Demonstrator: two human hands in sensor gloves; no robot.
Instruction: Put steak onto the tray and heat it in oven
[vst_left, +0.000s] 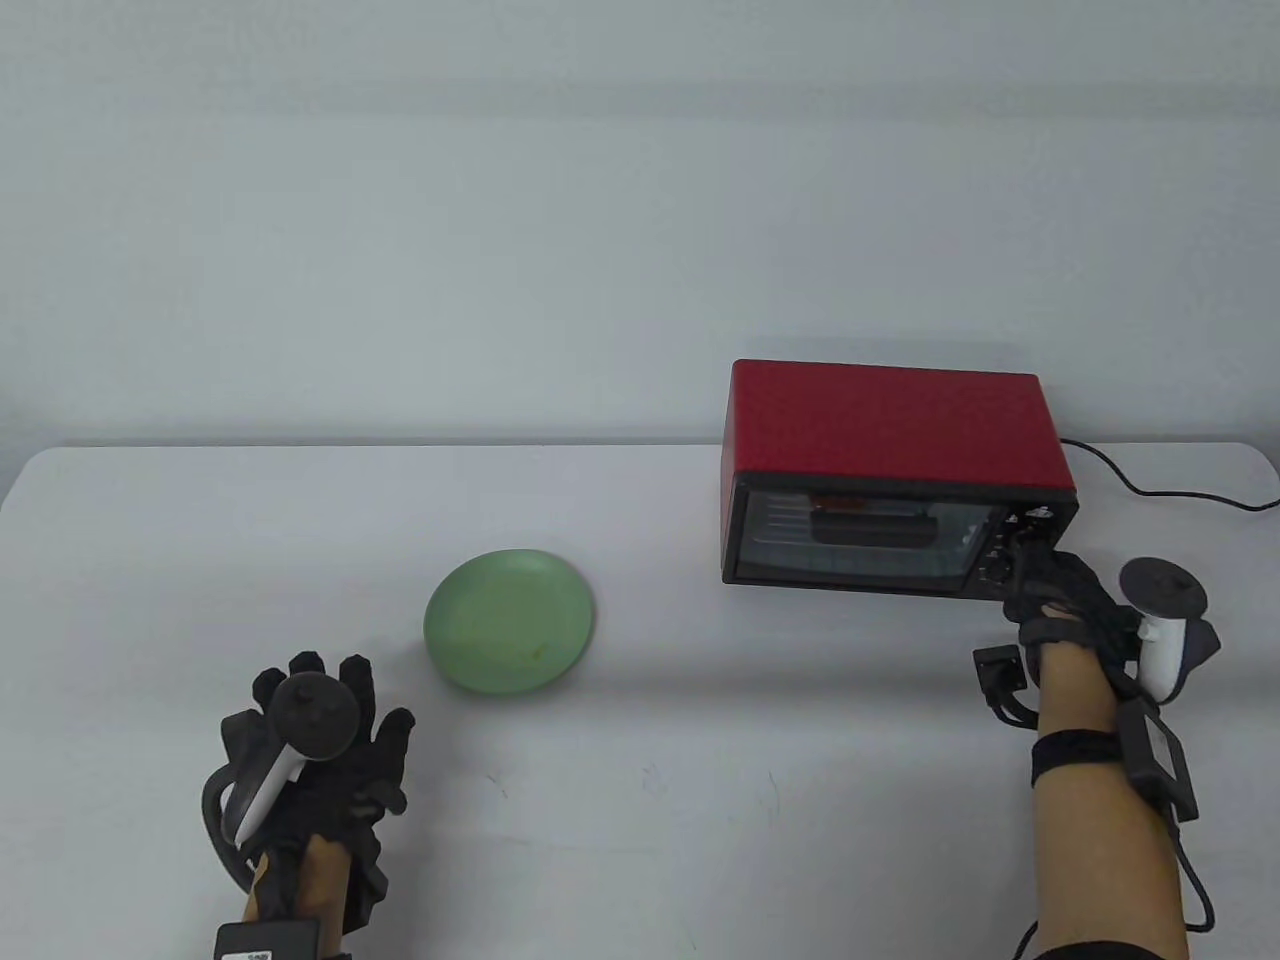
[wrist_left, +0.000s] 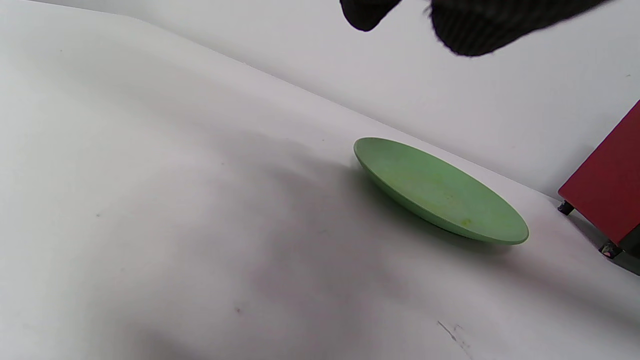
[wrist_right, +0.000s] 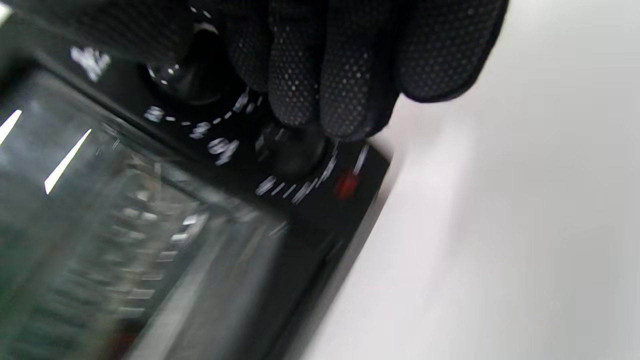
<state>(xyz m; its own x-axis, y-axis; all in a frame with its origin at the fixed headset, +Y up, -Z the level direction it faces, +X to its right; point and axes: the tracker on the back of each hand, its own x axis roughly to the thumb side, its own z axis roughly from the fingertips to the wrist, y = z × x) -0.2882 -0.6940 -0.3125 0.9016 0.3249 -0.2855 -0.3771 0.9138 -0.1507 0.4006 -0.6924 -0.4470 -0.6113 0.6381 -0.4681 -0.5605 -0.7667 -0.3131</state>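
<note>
Here right hand (vst_left: 1060, 595) fingers (wrist_right: 320, 75) pinch oven (vst_left: 890, 430) lower knob (wrist_right: 292, 150) at desk (vst_left: 700, 760) right edge; left hand (vst_left: 315, 745) fingers spread flat, green plate (vst_left: 510, 622) just beyond.

Oven (wrist_right: 150, 240) dial markings (blurred) under right-hand fingers (wrist_right: 345, 75)

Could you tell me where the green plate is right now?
The round green plate sits left of centre in the table view, between the left hand and the red oven.
</note>
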